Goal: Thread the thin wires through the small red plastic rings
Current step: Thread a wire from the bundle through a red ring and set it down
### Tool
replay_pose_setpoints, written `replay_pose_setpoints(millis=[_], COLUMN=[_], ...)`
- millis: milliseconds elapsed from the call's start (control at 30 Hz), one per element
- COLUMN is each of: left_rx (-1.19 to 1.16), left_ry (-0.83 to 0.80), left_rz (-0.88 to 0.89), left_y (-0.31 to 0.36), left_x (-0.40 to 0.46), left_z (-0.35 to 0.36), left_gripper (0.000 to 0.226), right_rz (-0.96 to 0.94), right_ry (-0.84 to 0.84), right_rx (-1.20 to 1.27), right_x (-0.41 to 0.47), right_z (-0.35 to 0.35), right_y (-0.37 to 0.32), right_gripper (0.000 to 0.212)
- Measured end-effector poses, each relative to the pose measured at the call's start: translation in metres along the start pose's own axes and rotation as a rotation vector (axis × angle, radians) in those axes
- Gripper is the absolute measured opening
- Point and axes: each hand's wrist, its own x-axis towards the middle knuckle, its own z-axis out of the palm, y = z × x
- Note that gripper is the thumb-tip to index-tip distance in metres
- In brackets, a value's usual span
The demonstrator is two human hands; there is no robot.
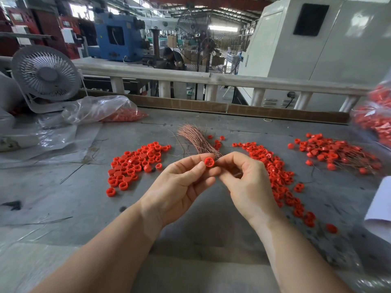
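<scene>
Both forearms came up from the near edge and met over the grey table [63, 187]. The left hand [179, 187] pinched one red ring [209, 162] between thumb and forefinger, its open face turned up. The right hand [247, 182] had its fingers curled and its fingertips pressed close against the ring; a wire between them was too thin to see. Just behind the hands lay the bundle of copper wires [197, 139]. Loose rings [135, 163] lay left of the left hand, more rings [275, 166] right of the right hand, and further right a heap of rings with wires [332, 153]. I judged the step as the threading itself. The next move would need a steady ring and a wire tip aimed exactly at the small hole.
</scene>
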Motion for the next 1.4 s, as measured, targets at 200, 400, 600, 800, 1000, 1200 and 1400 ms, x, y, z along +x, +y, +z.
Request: replay_pose_setpoints(millis=[200, 400, 600, 800, 1000, 1200, 1400], left_rx=[-0.017, -0.053, -0.058, -0.087, -0.148, -0.243, -0.269], left_ry=[0.022, 0.040, 0.031, 0.053, 0.089, 0.121, 0.135], left_rz=[0.026, 0.023, 0.000, 0.012, 0.015, -0.014, -0.029], left_y=[-0.0023, -0.0014, -0.0026, -0.0014, 0.0001, 0.0024, 0.0029], left_x=[0.0029, 0.0037, 0.0044, 0.0043, 0.0044, 0.0045, 0.0034], left_z=[-0.0010, -0.0025, -0.0026, -0.0031, -0.0021, -0.0015, 0.0010], left_gripper=[0.022, 0.021, 0.020, 0.020, 0.024, 0.020, 0.021], right_rz=[-0.026, -0.102, -0.137, -0.199, -0.232, -0.237, -0.256], right_ry=[0.056, 0.083, 0.098, 0.085, 0.086, 0.066, 0.067], right_rx=[-0.065, -0.141, -0.180, -0.219, -0.223, -0.214, -0.240], right_x=[-0.0006, -0.0010, -0.0010, -0.0017, -0.0017, -0.0019, -0.0017], right_z=[0.0000, 0.0011, 0.0009, 0.0020, 0.0028, 0.0034, 0.0036], right_y=[0.0016, 0.0021, 0.0046, 0.0043, 0.0034, 0.0025, 0.0036], right_gripper=[0.017, 0.017, 0.017, 0.016, 0.014, 0.015, 0.013])
